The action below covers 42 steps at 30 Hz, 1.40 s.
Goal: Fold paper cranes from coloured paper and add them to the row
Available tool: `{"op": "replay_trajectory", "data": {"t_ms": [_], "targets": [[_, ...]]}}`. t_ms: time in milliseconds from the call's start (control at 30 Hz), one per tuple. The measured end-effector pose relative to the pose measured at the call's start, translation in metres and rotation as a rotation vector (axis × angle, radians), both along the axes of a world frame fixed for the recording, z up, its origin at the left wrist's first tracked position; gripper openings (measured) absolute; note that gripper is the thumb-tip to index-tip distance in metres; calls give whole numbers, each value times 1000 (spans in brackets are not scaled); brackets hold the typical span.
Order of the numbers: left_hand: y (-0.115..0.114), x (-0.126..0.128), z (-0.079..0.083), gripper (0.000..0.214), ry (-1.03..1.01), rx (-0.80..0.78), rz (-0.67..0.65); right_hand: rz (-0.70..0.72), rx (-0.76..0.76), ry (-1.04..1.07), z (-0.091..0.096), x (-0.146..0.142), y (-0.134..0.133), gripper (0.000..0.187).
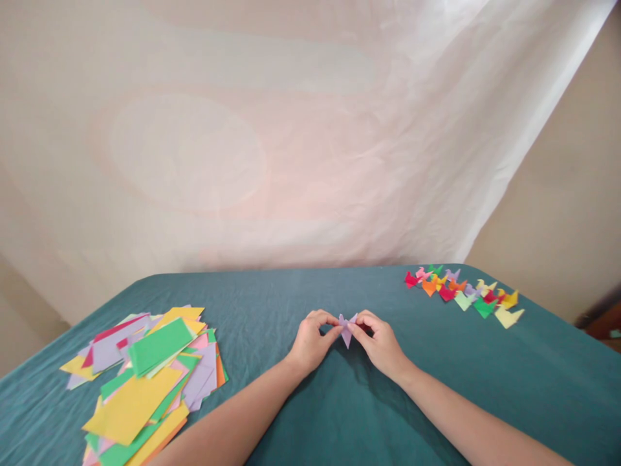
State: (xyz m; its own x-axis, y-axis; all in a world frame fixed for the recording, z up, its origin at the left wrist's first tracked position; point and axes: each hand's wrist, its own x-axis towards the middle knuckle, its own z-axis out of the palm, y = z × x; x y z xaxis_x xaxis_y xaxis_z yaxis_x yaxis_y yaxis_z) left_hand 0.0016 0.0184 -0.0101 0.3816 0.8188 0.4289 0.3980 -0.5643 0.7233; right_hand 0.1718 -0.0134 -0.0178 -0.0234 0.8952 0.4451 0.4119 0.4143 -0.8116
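Note:
A small lilac origami bird (pixel 346 331), folded from paper, is held up between both hands over the middle of the table. My left hand (pixel 313 340) pinches its left side between thumb and fingers. From the other side, my right hand (pixel 380 343) grips the right side of the bird in the same kind of pinch. The pointed lower tip of the paper hangs free below the fingertips. Part of the folds is covered by the thumbs.
On the left lies a loose pile of coloured paper sheets (pixel 140 408), mostly yellow, green and lilac. Several finished origami birds (pixel 484 307) stand in rows at the far right. A dark green cloth (pixel 272 291) covers the table, with a pale sheet (pixel 301 162) hanging behind it.

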Motion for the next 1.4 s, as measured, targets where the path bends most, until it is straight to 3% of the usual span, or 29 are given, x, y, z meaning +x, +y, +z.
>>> {"op": "replay_trajectory", "data": {"t_ms": [467,600,1033,1267,1400], "targets": [[1,-1,1,16,17,1,1,-22,-45,14,-2,0,2,23],[3,-2,-3,16,22,-7,69,-49,-56,43,-7,2,5,23],[6,-3,-11,43,126,23,102,-37,-29,-298,-14,5,10,9],[7,-3,-12,41,187,34,95,-52,-28,-343,-16,4,11,7],[6,-3,-11,32,158,-1,80,-53,-17,-208,-14,6,10,11]]}}
